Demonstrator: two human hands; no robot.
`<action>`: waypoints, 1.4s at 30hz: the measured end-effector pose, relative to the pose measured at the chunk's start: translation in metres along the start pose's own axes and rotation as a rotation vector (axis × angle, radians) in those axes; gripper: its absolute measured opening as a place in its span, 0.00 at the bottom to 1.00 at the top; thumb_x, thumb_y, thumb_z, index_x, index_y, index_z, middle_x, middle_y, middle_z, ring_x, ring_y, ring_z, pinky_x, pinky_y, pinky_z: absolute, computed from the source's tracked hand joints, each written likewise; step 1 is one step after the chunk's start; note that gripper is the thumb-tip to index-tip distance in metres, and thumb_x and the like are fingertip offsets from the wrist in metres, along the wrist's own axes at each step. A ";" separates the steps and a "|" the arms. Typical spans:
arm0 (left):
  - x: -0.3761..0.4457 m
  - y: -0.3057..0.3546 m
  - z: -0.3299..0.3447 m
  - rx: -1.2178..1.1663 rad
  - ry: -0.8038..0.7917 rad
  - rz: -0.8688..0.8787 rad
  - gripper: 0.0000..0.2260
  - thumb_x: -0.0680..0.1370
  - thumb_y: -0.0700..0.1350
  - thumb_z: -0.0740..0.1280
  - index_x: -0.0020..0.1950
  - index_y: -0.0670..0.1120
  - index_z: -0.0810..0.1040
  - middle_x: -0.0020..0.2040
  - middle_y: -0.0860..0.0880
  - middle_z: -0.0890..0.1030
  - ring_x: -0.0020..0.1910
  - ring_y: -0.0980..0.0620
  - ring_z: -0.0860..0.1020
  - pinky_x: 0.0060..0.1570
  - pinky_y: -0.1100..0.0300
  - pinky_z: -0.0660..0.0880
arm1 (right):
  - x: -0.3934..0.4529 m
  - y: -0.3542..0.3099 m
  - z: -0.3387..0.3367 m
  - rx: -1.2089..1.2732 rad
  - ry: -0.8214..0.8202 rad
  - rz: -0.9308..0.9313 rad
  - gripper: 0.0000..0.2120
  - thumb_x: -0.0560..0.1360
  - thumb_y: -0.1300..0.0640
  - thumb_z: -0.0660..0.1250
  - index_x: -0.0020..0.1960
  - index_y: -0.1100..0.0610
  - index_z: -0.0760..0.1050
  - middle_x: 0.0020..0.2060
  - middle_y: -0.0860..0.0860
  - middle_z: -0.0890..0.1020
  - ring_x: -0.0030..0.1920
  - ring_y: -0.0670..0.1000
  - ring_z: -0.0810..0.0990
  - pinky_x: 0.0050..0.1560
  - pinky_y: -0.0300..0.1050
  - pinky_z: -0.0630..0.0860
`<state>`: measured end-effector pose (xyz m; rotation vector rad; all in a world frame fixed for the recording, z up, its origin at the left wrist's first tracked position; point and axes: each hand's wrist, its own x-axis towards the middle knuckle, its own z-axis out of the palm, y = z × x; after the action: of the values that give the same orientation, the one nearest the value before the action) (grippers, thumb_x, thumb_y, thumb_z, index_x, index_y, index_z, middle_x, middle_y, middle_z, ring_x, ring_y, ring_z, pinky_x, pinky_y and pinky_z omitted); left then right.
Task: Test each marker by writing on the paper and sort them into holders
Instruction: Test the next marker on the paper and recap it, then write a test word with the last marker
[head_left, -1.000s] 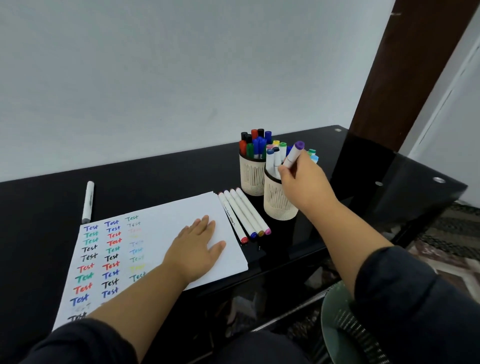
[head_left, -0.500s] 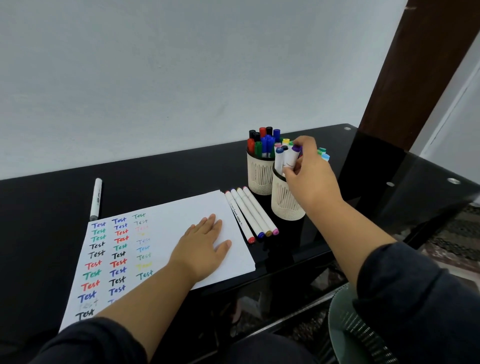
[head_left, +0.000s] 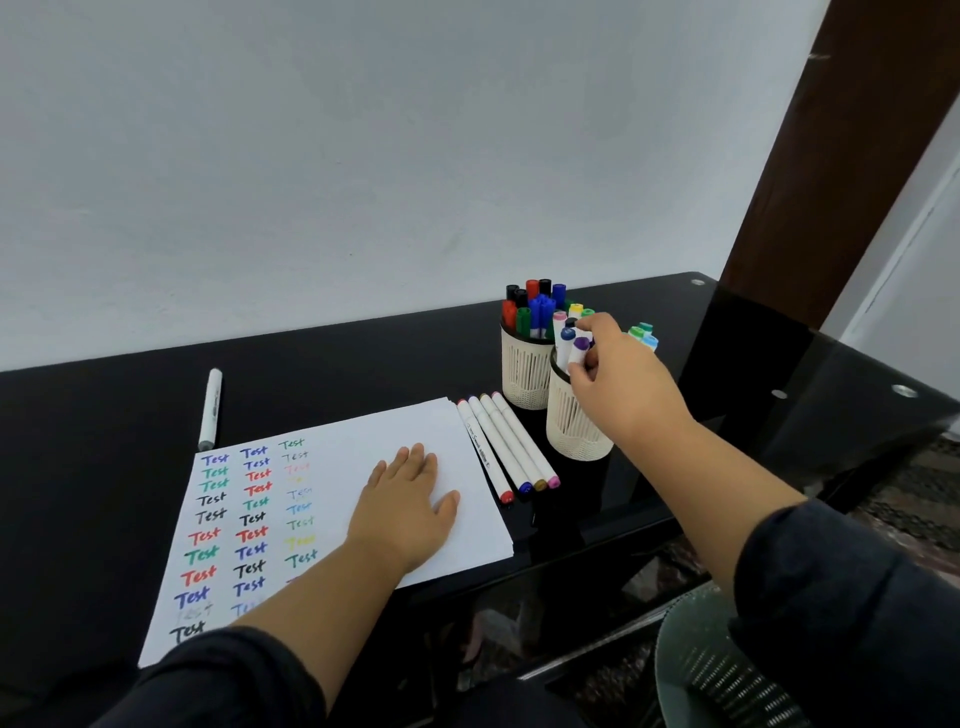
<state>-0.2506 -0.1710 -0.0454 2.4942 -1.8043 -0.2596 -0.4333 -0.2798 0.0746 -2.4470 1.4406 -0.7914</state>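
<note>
A white paper (head_left: 363, 441) with columns of coloured "Test" words lies on the black glass table (head_left: 104, 415). My left hand (head_left: 405, 499) rests flat on it, fingers straight. Two cream mesh holders stand to the right. The far holder (head_left: 524, 374) has red, blue, green and black markers. The near holder (head_left: 576, 431) has pastel-capped markers. My right hand (head_left: 618, 379) is at the near holder's rim, thumb and fingers pinching a purple-capped marker (head_left: 579, 347) that stands inside it. Several white markers (head_left: 509, 447) lie side by side between paper and holders.
A single grey-tipped white marker (head_left: 210, 408) lies on the table left of the paper's top corner. The wall runs close behind the table. A brown door frame (head_left: 831, 156) rises at the right, and a green chair back (head_left: 727, 670) sits below the table's front edge.
My right hand has lowered the purple-capped marker from above the near holder down into it among the others. My left hand has stayed flat on the paper.
</note>
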 end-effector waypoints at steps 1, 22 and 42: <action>0.000 0.000 0.000 -0.004 -0.009 -0.018 0.28 0.82 0.57 0.46 0.78 0.46 0.45 0.78 0.49 0.43 0.76 0.52 0.43 0.73 0.56 0.40 | -0.001 -0.003 -0.002 -0.015 -0.006 -0.011 0.18 0.79 0.57 0.59 0.68 0.54 0.62 0.50 0.54 0.78 0.47 0.53 0.77 0.40 0.45 0.73; -0.049 -0.144 -0.033 -0.053 -0.054 -0.233 0.26 0.82 0.57 0.49 0.78 0.50 0.49 0.78 0.52 0.44 0.76 0.53 0.43 0.74 0.55 0.43 | -0.011 -0.113 0.055 -0.274 -0.290 -0.415 0.09 0.81 0.51 0.54 0.52 0.56 0.69 0.44 0.50 0.70 0.44 0.50 0.70 0.41 0.43 0.68; -0.067 -0.222 -0.027 -0.268 -0.054 -0.152 0.25 0.80 0.59 0.54 0.75 0.61 0.49 0.74 0.65 0.43 0.74 0.62 0.43 0.70 0.61 0.44 | 0.062 -0.243 0.209 -0.419 -0.487 -0.830 0.24 0.77 0.60 0.63 0.71 0.50 0.62 0.59 0.53 0.70 0.54 0.52 0.71 0.42 0.43 0.69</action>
<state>-0.0586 -0.0392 -0.0428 2.4541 -1.4837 -0.5422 -0.1151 -0.2303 0.0223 -3.2640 0.4117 0.0650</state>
